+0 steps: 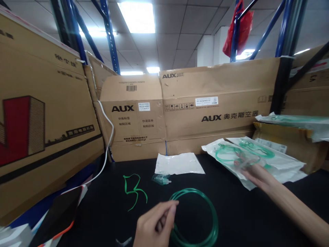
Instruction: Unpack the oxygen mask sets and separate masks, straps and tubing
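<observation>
Red bag (244, 32), brown AUX cardboard (183, 125)

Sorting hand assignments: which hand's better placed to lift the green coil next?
Left, probably. The left hand is at the left side of the green coil, though whether it grips is unclear. The right hand is farther off, reaching out at the white packets.

Bare left hand (155, 223), slender fingers (167, 206); right hand (249, 168) blurred, apparently bare too; bare right forearm (290, 202), slim, tapering

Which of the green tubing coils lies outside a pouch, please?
The dark green coil on the black tabletop beside the left hand; the paler coils lie in pouches.
</observation>
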